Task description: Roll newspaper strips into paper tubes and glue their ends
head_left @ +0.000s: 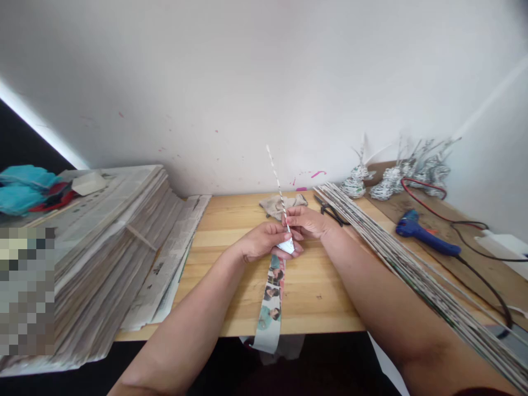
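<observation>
Above the counter (223, 231), we pinch the strip (269, 313) in our left grip (263, 241) and the tube (277, 179) in our right grip (307, 221), seemingly mid-roll, the next turn calling for even tension.

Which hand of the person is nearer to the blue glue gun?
Right. The right hand is left of the blue glue gun, across the paper rods; the left hand is farther left.
</observation>
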Action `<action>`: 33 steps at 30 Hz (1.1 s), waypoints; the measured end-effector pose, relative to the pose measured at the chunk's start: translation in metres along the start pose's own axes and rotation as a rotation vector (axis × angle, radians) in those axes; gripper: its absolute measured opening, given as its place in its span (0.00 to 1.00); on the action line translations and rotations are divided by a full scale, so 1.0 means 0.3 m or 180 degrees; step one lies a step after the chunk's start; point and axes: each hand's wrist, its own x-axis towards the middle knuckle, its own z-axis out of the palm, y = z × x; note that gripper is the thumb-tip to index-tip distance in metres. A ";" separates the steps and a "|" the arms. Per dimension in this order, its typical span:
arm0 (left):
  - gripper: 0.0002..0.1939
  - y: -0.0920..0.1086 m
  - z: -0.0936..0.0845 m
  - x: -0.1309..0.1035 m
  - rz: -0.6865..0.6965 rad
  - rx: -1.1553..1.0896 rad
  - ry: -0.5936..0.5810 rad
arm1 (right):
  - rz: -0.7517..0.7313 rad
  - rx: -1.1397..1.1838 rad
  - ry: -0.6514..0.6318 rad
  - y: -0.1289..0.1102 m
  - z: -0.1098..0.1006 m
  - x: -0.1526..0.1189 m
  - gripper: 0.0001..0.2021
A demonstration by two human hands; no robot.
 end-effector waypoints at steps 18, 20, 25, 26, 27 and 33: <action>0.20 -0.037 0.098 -0.132 -0.0115 -0.0143 0.0908 | 0.0211 -0.0401 -0.0012 -0.001 0.118 0.028 0.18; 0.17 -0.058 0.114 -0.170 -0.0122 -0.0229 0.1120 | 0.0231 -0.0614 -0.0022 0.003 0.149 0.034 0.18; 0.14 -0.080 0.146 -0.258 0.0006 -0.0604 0.1307 | 0.0292 -0.0618 -0.0691 -0.007 0.211 0.031 0.17; 0.14 -0.081 0.151 -0.273 0.0041 -0.0676 0.1261 | 0.0319 -0.0529 -0.0919 -0.010 0.218 0.027 0.17; 0.14 -0.082 0.155 -0.286 0.0069 -0.0730 0.1194 | 0.0342 -0.0449 -0.1130 -0.012 0.223 0.024 0.17; 0.16 -0.104 0.183 -0.324 0.0142 -0.0811 0.0751 | 0.0427 -0.0284 -0.1634 -0.003 0.246 0.016 0.15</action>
